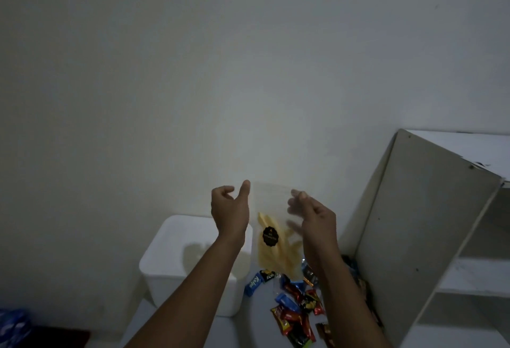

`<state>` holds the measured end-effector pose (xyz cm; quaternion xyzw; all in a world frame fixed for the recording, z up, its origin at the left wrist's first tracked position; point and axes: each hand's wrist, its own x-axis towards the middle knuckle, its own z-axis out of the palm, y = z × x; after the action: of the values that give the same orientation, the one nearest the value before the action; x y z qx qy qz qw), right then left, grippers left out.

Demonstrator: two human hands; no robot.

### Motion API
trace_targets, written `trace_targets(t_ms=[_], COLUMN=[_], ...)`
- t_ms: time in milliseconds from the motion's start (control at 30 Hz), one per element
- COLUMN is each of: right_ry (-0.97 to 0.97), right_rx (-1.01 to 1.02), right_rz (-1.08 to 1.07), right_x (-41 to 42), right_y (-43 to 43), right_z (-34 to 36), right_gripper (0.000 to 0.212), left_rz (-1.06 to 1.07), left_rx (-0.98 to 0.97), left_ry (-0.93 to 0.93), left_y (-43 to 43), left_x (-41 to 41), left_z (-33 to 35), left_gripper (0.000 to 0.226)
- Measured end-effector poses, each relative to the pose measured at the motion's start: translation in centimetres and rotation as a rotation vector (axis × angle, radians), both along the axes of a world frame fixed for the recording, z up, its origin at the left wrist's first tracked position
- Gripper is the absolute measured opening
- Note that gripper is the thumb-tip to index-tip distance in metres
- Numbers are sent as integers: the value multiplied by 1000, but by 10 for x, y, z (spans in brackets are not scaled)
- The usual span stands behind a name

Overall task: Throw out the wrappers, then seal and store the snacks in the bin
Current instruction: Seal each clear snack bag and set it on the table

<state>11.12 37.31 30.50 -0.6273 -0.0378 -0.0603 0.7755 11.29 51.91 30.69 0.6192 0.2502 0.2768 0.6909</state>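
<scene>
I hold up a clear snack pouch (271,240) of pale yellow sticks with a round black label, in front of the wall. My right hand (314,218) grips its upper right side, with blurred fingers showing through the plastic. My left hand (230,209) is at the pouch's upper left corner; the thumb stands against the edge and the curled fingers stay apart from it. The white bin (154,270) stands below my left forearm, and its inside looks bare. A pile of small wrapped snacks (296,306) in red, blue and black lies on the white surface right of the bin.
A white shelf unit (430,223) leans close on the right, its side panel next to the snack pile. A blue patterned package (12,328) and a dark red patch (63,336) sit at the bottom left. A plain wall fills the upper view.
</scene>
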Motion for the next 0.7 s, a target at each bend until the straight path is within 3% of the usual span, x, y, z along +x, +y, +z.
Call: trace_targets(t_ms=[133,233,533,700], right_ry=[-26,-53,-102,-39], right_rx=[-101,-155,-205,-176], right_rz=[126,244,394,378], right_x=[-7,-11,-15,-14], right_y=[-5,-13,-21,-21], right_z=[-21,-32,-43,-42], right_gripper=[25,28,25,43], left_rz=[-332,-391,-431,-448], left_rx=[-288,-435,-450,-398], left_ry=[81,15,-28,-37], left_y=[-2,1,4,3], left_x=[-8,-9,-12,-13], left_z=[-10,-13,-22,-24], left_gripper=[47,40,17,18])
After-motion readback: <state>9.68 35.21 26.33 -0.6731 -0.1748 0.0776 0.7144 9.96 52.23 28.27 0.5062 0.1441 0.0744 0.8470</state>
